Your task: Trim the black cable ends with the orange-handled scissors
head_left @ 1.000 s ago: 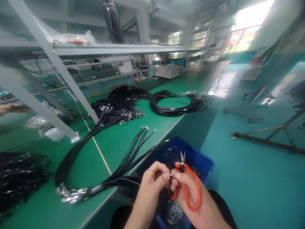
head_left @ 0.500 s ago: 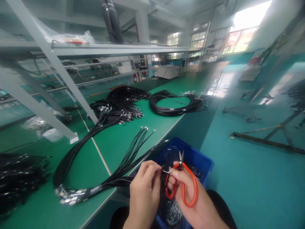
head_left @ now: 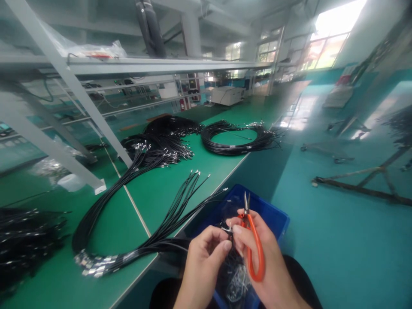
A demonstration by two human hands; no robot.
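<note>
– Workshop first, quick. What's the bg?
– Teal floor [head_left: 322,240] on the R, bright window [head_left: 334,38] top R. Long green bench [head_left: 220,161] runs away from the person.
– Over the bench?
– Gray metal rack [head_left: 161,66], slanted uprights, clear plastic bag [head_left: 106,50] on its shelf. White box [head_left: 226,95] farther back on the bench.
– Cables?
– Lots, all blk. Dark heap [head_left: 28,244] at far L, rear pile [head_left: 174,125] mid-bench, coiled bundle [head_left: 225,149] just R of that. Curved bundle [head_left: 92,214] in front, w/ whitish labels [head_left: 96,266] at its near bend; one end runs past the bench edge toward the L hand. Silvery tips on many.
– Below the edge?
– Blue bin [head_left: 272,213], under both hands, w/ clear plastic & dark bits inside; partly hidden.
– OK, hands. L first.
– L hand [head_left: 203,259]: thumb & forefinger close together at a small piece, but can't tell if they're pinching it.
– R?
– R hand [head_left: 270,251] is closed round the orange scissors [head_left: 259,249], one handle loop lying along the hand. Thumb tip's at the small piece too.
– Where are the scissors exactly?
– Over the bin, blades up, pts slightly apart.
– And that small piece [head_left: 227,230]?
– Btwn the fingertips of both hands. Pale & dark, too tiny/blurred to ID.
</note>
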